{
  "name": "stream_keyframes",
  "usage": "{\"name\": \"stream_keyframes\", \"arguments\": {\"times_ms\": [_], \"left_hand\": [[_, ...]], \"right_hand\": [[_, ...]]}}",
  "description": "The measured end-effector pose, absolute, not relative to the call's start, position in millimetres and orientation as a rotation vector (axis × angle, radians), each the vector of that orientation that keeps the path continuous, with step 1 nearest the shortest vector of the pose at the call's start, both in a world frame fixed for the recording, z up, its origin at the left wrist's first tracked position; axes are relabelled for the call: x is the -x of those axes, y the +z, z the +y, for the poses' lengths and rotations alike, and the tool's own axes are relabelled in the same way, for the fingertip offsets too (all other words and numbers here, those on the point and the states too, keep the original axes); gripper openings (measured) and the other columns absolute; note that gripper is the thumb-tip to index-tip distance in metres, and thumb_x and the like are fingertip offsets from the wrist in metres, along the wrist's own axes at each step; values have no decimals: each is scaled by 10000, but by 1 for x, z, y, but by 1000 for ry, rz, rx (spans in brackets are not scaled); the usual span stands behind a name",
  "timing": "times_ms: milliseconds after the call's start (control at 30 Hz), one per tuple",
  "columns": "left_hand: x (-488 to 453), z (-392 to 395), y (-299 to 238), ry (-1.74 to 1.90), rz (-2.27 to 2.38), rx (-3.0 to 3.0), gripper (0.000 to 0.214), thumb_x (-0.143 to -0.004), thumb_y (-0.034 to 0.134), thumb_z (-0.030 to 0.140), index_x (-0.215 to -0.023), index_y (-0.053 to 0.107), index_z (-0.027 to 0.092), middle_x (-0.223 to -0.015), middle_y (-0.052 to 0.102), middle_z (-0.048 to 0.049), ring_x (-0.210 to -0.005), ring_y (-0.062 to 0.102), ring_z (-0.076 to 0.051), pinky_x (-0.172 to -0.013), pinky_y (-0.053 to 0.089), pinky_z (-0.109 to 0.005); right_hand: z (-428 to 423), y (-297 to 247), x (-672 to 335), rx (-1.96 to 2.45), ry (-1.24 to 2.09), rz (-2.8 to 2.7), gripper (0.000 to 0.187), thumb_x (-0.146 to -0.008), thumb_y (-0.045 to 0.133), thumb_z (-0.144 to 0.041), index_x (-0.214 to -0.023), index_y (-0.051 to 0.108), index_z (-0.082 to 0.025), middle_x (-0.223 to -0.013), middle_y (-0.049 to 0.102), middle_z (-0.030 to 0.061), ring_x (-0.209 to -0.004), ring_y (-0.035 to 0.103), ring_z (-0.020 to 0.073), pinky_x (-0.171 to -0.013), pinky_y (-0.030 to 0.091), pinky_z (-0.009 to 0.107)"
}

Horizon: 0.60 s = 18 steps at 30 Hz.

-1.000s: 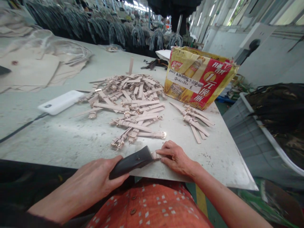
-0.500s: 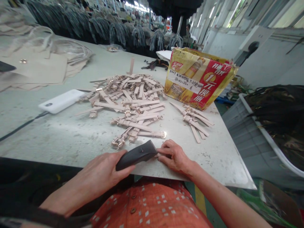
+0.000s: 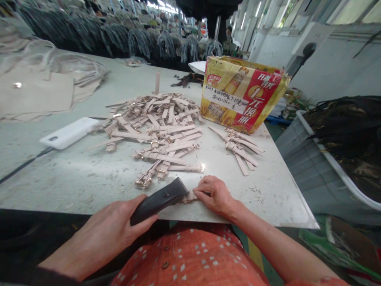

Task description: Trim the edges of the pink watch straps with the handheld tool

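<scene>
Head view: our left hand (image 3: 119, 226) comes in from 8 o'clock, curled firmly round the lower end of a dark grey, elongated handheld tool (image 3: 157, 201), thumb along its near side. The tool tilts up toward 2 o'clock, its broad end just beside a pale beige strap piece (image 3: 190, 196) with metal fittings, close to the table's near edge; we cannot tell whether tool and strap touch. Our right hand (image 3: 217, 197) sits at about 4 o'clock from that broad end, thumb and bent fingers pinched together on the strap piece, covering part of it. Taking the tool's broad end as our clock's centre, a loose heap of pale beige straps with gold-toned buckles (image 3: 163, 131) spreads over the pale, scuffed table (image 3: 98, 190) toward 11 o'clock, its nearest pieces close by. A smaller cluster of similar straps (image 3: 239, 153) lies at 2 o'clock, in front of a yellow and red cardboard box (image 3: 241, 95) at 1 o'clock, which bears a handwritten white label. Toward 10 o'clock we find a white rounded slab (image 3: 67, 134) with a dark cable (image 3: 25, 165), and beyond it flat beige panels (image 3: 44, 93) partly under clear plastic. A grey bin of dark material (image 3: 300, 147) stands at 3 o'clock, beside the table.
</scene>
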<state>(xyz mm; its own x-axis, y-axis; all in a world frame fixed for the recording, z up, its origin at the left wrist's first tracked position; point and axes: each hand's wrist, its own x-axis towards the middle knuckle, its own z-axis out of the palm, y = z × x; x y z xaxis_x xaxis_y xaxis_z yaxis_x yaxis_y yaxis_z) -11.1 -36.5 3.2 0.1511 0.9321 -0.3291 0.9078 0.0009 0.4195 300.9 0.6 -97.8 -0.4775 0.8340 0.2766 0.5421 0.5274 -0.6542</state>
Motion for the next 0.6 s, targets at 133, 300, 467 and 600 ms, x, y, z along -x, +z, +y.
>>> {"name": "stream_keyframes", "arguments": {"times_ms": [133,300,467,600], "left_hand": [[1,-44,10,-145,1716,-1950,446,-917,554,670,-1014,813,320,-892,912,-51,-905,891,-346,-777,582,-393],[-18,-48,20,-357,1664,-1984,492,-965,437,626,-1113,788,315,-1023,929,-100,-1018,899,-392,-849,591,-447],[-25,-46,28,-513,1668,-1996,511,-998,424,600,-1227,764,296,-1132,933,-130,-1088,899,-391,-890,608,-441],[-31,-48,28,-548,1653,-2059,410,-1022,497,572,-1165,770,301,-1016,931,-103,-999,908,-392,-792,596,-407]], "right_hand": [[1,-98,-298,1126,641,-2198,195,-1075,765,-149,-927,871,-219,-877,801,51,-878,721,208,-855,508,323],[-1,-92,-302,1144,697,-2167,193,-1081,694,-112,-1032,859,-199,-941,819,69,-921,724,220,-909,530,342],[-3,-85,-317,1024,885,-2200,465,-1013,657,-65,-1424,811,-219,-1194,872,94,-1112,763,257,-1035,571,414],[-4,-84,-322,1029,959,-2167,692,-950,644,-28,-1598,716,-263,-1240,879,70,-1168,760,266,-1139,550,487]]}}
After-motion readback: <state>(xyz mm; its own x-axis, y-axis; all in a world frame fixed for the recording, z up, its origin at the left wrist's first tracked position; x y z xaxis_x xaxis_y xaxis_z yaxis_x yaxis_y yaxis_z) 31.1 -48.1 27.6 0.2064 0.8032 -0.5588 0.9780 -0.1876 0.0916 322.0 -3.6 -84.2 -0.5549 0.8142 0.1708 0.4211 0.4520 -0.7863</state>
